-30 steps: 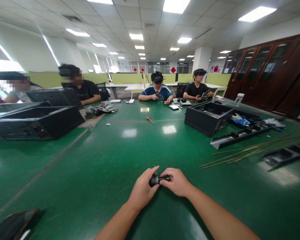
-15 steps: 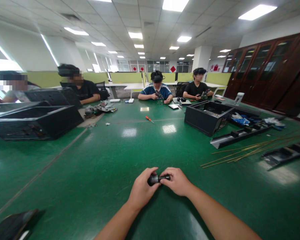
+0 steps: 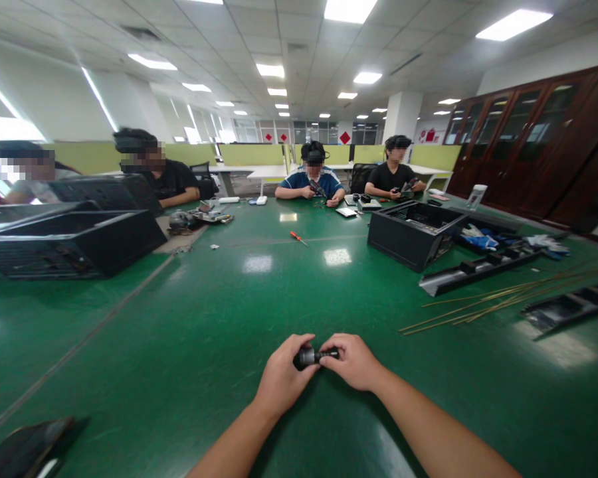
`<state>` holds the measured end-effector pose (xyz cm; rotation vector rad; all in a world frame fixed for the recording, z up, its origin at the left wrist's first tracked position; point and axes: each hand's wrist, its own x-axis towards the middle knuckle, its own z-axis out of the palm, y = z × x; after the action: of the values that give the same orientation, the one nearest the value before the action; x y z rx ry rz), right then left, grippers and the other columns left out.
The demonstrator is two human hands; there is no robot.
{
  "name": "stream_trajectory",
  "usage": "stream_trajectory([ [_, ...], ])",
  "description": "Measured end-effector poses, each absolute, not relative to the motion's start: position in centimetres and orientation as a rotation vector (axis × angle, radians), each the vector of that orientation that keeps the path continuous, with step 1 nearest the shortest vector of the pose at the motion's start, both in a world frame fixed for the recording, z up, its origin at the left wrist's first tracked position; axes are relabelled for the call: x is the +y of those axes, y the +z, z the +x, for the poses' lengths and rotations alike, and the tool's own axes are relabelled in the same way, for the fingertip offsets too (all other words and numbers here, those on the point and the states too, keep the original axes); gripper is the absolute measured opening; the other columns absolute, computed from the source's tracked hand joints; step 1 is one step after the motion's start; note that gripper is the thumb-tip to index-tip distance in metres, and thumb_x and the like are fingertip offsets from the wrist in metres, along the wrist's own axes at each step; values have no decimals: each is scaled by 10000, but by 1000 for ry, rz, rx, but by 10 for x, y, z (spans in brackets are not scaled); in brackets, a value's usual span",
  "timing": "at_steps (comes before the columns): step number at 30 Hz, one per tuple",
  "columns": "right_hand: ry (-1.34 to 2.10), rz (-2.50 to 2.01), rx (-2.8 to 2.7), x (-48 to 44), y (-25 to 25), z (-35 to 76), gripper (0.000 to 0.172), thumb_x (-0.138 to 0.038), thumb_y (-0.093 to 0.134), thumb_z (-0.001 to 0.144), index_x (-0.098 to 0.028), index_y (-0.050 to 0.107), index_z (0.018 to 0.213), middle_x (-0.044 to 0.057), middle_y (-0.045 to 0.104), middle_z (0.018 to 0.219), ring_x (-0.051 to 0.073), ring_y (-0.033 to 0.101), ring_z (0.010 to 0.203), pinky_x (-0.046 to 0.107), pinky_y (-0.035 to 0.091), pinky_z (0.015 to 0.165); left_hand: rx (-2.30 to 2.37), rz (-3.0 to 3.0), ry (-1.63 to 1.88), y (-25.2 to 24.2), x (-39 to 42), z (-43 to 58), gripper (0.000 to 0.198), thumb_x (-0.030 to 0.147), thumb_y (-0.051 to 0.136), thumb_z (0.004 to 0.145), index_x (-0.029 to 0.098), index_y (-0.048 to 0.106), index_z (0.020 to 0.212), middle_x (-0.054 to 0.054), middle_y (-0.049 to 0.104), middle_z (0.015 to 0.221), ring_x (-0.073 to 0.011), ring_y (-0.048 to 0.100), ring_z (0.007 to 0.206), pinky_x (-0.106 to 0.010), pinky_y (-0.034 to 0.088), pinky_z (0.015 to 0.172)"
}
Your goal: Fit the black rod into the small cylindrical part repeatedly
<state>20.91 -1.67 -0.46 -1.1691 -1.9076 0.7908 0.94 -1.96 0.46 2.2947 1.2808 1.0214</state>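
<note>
Low in the middle of the head view, my two hands meet over a short dark cylinder (image 3: pixel 308 358). It looks like a small flashlight, though its exact kind is not clear. Its thicker left part has a grey band, and its right part is slimmer. My left hand (image 3: pixel 282 375) is curled around the thick part, with thumb and fingers on opposite sides. My right hand (image 3: pixel 355 362) pinches the slim part between thumb and fingers. The piece lies level, just above the green tabletop (image 3: pixel 219 398) or touching it; I cannot tell which. My palms and fingers hide parts of it.
An orange-handled screwdriver (image 3: pixel 298 238) lies ahead. Black computer cases stand left (image 3: pixel 74 245) and right (image 3: pixel 411 236). Thin rods (image 3: pixel 483 302) and a black metal rail (image 3: pixel 478 269) lie to the right. A dark flat object (image 3: pixel 27 448) sits at lower left. Several people sit around the table.
</note>
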Motion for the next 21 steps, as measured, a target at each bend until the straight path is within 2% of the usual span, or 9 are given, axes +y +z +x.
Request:
stream_trajectory([
  [6,776,-1166,-1901,-17,-6,209,113,-186,705,769,-186,752,872,17,700,804,150,606,737,244,403,675,1276,2293,1007,5,-20,9,428,172,726,748,245,603,1151,-27,681,1047,-187,653,965,-315,530,860],
  [21,788,-1182,-1878,-17,-1,212,112,-186,711,762,-176,750,867,-19,608,678,109,468,596,234,342,605,1252,2321,1043,5,-18,8,387,184,713,764,237,607,1132,-38,678,1020,-192,653,939,-320,533,835],
])
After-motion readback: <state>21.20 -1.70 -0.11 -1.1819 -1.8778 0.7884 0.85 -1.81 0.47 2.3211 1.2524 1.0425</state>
